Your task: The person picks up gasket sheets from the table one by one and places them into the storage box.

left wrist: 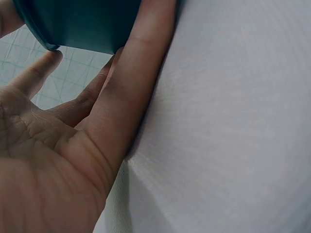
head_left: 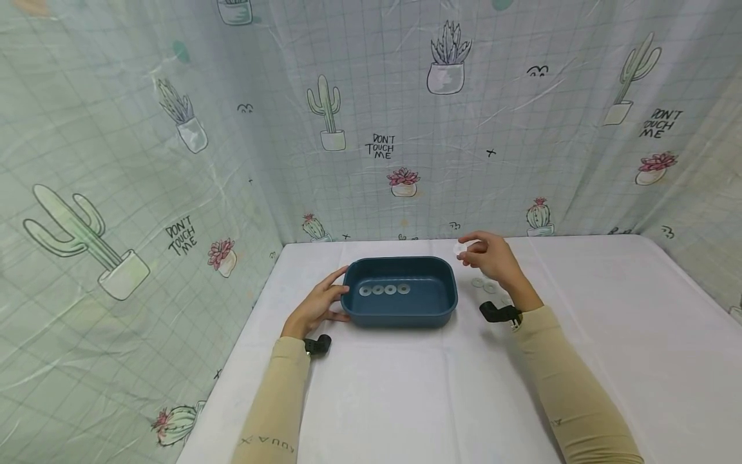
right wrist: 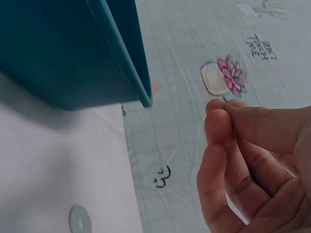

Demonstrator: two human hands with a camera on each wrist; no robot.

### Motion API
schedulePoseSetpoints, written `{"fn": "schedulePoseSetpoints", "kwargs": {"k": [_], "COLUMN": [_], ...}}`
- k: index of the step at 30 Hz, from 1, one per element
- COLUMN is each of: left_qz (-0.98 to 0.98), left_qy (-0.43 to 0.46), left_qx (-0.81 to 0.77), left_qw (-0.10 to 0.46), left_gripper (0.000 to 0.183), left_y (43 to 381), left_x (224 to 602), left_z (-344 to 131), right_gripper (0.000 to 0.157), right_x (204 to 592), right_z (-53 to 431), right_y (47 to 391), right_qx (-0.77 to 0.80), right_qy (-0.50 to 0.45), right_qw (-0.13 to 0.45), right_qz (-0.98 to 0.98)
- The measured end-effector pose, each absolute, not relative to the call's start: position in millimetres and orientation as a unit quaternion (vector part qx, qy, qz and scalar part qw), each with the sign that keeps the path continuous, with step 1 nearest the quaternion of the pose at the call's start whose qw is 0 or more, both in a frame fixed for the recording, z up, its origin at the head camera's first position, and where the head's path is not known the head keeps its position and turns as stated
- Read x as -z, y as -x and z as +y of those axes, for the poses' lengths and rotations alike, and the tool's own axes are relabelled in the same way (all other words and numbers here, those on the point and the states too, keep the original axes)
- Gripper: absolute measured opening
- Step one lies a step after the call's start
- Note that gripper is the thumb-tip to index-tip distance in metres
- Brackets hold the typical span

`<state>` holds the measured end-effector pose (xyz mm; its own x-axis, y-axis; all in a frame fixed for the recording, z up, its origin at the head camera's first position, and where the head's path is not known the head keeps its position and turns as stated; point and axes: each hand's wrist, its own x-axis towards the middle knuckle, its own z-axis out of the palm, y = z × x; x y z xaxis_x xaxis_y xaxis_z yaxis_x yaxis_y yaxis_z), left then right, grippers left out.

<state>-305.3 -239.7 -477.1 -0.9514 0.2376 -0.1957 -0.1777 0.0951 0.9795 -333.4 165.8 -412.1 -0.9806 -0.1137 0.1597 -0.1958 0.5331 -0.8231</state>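
A dark blue rectangular tub [head_left: 400,319] stands on the white-covered table. Inside it, several pale flat washers [head_left: 391,290] lie in a row toward the left. My left hand [head_left: 317,304] rests against the tub's left end, its fairly straight fingers spread along the wall; the left wrist view shows fingertips touching the tub [left wrist: 87,29]. To the right of the tub and raised off the table, my right hand [head_left: 489,258] pinches a pale washer [head_left: 460,249] between thumb and fingers. In the right wrist view the fingertips of this hand [right wrist: 257,165] hide that washer.
More pale washers [head_left: 489,287] lie on the table under the right hand, right of the tub; one washer [right wrist: 80,219] shows in the right wrist view. A cactus-printed curtain [head_left: 371,193] hangs along the table's back and left edges.
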Motion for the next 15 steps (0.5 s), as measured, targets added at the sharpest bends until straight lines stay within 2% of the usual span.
{"fn": "schedulePoseSetpoints", "kwargs": {"k": [15], "left_qz": [0.722], "left_qy": [-0.018], "left_qx": [-0.673], "left_qw": [0.156], "left_gripper": [0.059], "left_y": [303], "left_x": [475], "left_z": [-239], "right_gripper": [0.033], "right_x": [418], "right_z": [130], "right_y": [328], "right_qx": [-0.487], "right_qy": [-0.135], "right_qw": [0.045], "right_qz": [-0.862]}}
